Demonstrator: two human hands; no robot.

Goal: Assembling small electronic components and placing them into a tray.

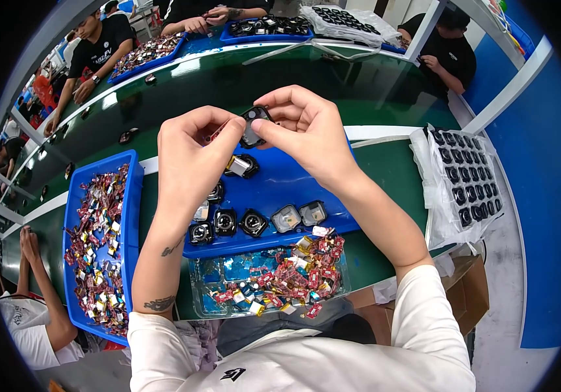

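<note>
R hand [306,134] holds small blk case [253,129], thumb on its face, approx. over far edge of blue tray [284,176]. L hand [192,144] narrow, fingertips at case's left edge; can't tell if gripping. On blue tray: more cases [225,222], incl. one w/ silver battery [237,164]. Clear tray [196,287] w/ red boards [314,278] nearer body. Blue bin [135,196] to L, also w/ boards.

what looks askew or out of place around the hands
Mildly odd: in the blue tray, a silver battery lies slanted over a black watch-style casing, while three black casings nearer the person show none. Nothing looks clearly damaged.
</note>
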